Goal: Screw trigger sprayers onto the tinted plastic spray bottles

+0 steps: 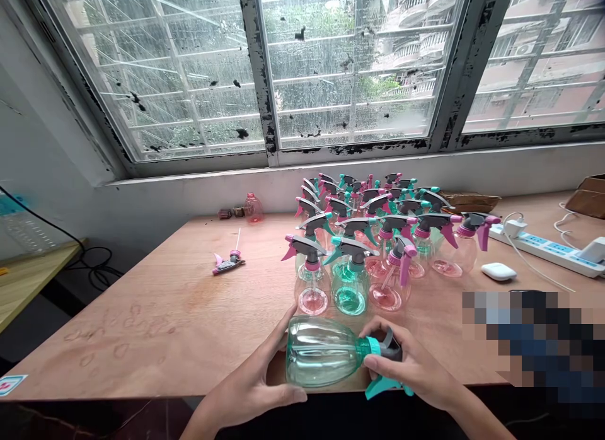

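A clear green spray bottle [324, 353] lies sideways between my hands at the table's front edge, its base to the left. My left hand [258, 380] cups the base end, thumb in front and the other fingers partly hidden behind. At the neck, my right hand [411, 364] grips the turquoise collar and grey spray head, whose turquoise trigger [382, 386] points down. Just beyond stand several upright spray bottles in rows, among them a pink one [312, 294], a green one [350, 292] and another pink one with a pink trigger [388, 290].
A loose pink-and-grey spray head [229, 263] lies on the wooden table [155, 301] to the left. A pink bottle without a head [253, 208] stands by the wall. On the right are a power strip [548, 248], a white case [499, 272] and cables.
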Motion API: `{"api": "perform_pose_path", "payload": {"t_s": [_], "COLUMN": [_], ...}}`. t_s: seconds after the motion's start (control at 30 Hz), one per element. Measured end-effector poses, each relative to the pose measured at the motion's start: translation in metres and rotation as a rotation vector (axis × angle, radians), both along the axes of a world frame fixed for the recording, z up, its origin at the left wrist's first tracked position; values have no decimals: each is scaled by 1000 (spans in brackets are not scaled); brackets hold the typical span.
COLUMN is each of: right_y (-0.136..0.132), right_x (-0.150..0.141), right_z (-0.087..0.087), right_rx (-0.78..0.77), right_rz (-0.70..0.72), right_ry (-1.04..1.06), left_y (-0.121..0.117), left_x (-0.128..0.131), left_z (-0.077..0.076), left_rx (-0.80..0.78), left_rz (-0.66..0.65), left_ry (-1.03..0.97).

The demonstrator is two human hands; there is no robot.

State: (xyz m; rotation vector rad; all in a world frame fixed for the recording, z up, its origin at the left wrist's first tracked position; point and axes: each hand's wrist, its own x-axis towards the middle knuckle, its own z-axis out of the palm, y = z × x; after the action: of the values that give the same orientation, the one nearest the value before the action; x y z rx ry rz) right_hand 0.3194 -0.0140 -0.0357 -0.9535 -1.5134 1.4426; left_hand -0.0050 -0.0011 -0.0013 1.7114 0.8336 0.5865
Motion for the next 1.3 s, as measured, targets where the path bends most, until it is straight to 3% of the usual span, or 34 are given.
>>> {"api": "perform_pose_path", "payload": {"t_s": [1.3], "right_y": [0], "right_x": [-1], "right_z": [-4], "right_rx": [-2], "right_rz": [-29], "right_ry": [-11], "left_y": [0], "left_x": [2], "left_z": [-1], "left_rx": [0], "left_rz": [18], "left_ry": [9]}}
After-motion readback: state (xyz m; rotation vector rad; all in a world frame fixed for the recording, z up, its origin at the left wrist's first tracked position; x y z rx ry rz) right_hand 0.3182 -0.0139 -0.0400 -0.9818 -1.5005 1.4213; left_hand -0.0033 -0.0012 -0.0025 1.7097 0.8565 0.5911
